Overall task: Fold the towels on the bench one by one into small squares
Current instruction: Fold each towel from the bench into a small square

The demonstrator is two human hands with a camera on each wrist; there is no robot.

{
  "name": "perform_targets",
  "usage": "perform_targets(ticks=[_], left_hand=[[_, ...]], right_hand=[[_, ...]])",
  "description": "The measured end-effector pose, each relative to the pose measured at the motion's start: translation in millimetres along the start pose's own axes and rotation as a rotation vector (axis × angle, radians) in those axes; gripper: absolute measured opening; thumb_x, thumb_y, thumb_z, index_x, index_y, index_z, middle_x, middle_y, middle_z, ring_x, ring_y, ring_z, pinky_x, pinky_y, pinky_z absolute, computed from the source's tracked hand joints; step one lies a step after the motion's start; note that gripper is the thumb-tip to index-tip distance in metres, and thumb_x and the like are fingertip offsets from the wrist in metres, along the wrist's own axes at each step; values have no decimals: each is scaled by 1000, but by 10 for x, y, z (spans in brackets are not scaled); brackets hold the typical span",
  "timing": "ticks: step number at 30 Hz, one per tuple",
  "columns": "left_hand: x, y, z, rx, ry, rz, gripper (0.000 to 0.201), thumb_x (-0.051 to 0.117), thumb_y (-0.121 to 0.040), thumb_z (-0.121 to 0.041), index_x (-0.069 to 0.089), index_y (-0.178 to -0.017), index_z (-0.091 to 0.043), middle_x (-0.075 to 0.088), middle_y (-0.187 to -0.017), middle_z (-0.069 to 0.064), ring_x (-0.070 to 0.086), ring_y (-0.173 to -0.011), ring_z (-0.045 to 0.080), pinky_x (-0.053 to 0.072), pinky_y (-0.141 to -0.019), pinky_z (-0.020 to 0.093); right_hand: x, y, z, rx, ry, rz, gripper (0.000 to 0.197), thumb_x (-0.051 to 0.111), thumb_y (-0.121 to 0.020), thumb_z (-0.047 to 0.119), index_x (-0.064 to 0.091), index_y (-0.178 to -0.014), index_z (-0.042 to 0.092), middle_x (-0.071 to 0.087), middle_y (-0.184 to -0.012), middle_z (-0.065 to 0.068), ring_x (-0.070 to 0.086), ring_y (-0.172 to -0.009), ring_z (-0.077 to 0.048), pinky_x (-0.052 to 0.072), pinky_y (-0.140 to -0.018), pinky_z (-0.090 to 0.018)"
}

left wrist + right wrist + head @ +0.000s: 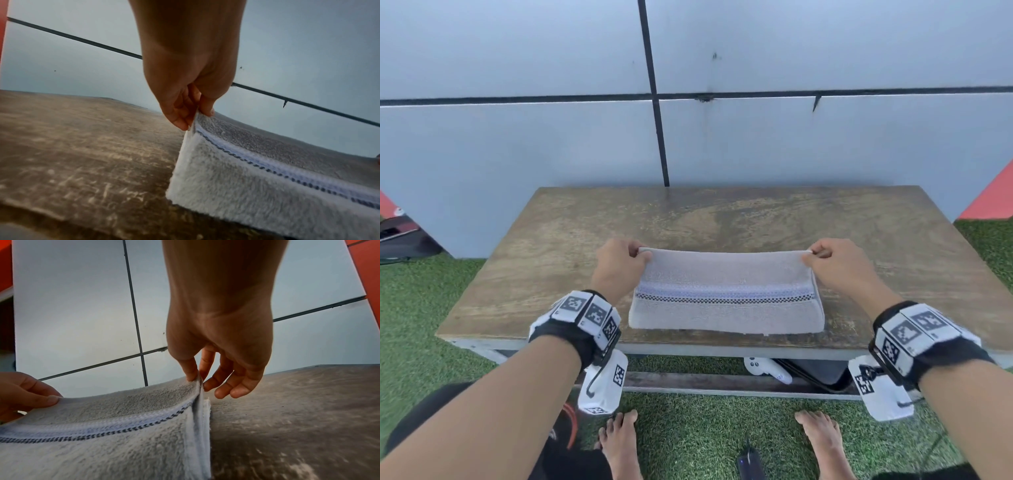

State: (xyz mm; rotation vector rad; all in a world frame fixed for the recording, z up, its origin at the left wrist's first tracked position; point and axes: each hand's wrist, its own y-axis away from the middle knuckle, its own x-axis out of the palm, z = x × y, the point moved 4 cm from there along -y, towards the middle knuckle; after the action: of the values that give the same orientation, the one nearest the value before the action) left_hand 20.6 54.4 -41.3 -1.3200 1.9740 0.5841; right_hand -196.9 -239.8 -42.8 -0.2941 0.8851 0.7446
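Note:
A pale grey towel [726, 301] with a lilac band and a dark checked stripe lies folded on the wooden bench [551, 246], near its front edge. My left hand [619, 263] pinches the towel's far left corner between thumb and fingers. My right hand [832, 265] pinches the far right corner. Both corners are lifted off the bench, so the far edge hangs stretched between my hands while the near edge rests on the wood. The left wrist view shows the left hand [189, 113] gripping the towel [257, 186]. In the right wrist view the right hand [202, 379] holds the towel [123, 434].
The bench stands against a grey panelled wall [551, 137] on green artificial grass [705, 435]. A white controller [767, 370] lies under the bench on a lower rail. My bare feet [619, 442] stand in front. A dark bag [404, 236] sits at far left.

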Motion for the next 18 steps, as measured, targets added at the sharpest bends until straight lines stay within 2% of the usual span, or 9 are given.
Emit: perform_targets(ticks=[2, 5, 8, 9, 11, 13, 15, 18], left_hand=[[62, -93, 8, -3, -44, 0, 21, 63, -96, -20, 72, -88, -3, 65, -74, 7, 50, -61, 13, 36, -50, 22], [158, -206, 64, -26, -55, -2, 23, 63, -95, -18, 71, -84, 1, 64, -69, 10, 50, -59, 18, 37, -49, 23], [264, -248, 143, -30, -87, 7, 27, 63, -93, -14, 68, -82, 10, 54, -62, 9, 46, -57, 21, 40, -52, 27], [282, -242, 153, -33, -101, 4, 27, 63, -93, -14, 67, -82, 10, 56, -63, 10, 48, -57, 22, 42, -53, 28], [308, -250, 174, -24, -122, 0, 27, 65, -92, -15, 67, -81, 10, 64, -65, 15, 54, -59, 27, 49, -57, 32], [324, -271, 192, -16, -136, 5, 27, 67, -91, -17, 69, -80, 8, 70, -73, 21, 58, -60, 27, 54, -59, 35], [323, -283, 191, -25, -147, 14, 25, 67, -92, -17, 71, -81, 5, 71, -76, 20, 58, -61, 23, 51, -55, 30], [313, -306, 200, -49, -159, 35, 24, 65, -92, -17, 71, -81, 4, 70, -72, 13, 58, -61, 22, 45, -52, 24]], right_hand=[[33, -102, 16, 8, 34, -8, 15, 62, -94, 32, 65, -83, 21, 65, -86, 7, 56, -75, -9, 37, -61, -25], [114, -246, -6, 26, 46, -12, 13, 64, -93, 29, 68, -86, 19, 67, -89, 2, 59, -85, -18, 40, -70, -27], [213, -318, -54, 35, 66, -1, 13, 64, -92, 27, 66, -82, 19, 69, -89, -2, 58, -81, -19, 38, -60, -22], [248, -324, -73, 44, 75, 9, 13, 64, -92, 27, 67, -82, 19, 70, -88, -3, 58, -81, -19, 38, -61, -22], [292, -322, -94, 57, 94, 14, 13, 63, -93, 27, 68, -87, 18, 68, -89, -3, 56, -83, -21, 39, -70, -25], [310, -319, -101, 66, 108, 4, 13, 62, -93, 28, 68, -90, 17, 66, -88, -3, 54, -83, -22, 39, -72, -26], [314, -322, -108, 78, 103, -2, 13, 63, -92, 28, 67, -89, 17, 66, -88, -2, 55, -86, -22, 40, -72, -27], [307, -313, -111, 91, 100, -8, 12, 64, -92, 30, 67, -87, 19, 66, -88, 0, 56, -90, -23, 40, -75, -28]])
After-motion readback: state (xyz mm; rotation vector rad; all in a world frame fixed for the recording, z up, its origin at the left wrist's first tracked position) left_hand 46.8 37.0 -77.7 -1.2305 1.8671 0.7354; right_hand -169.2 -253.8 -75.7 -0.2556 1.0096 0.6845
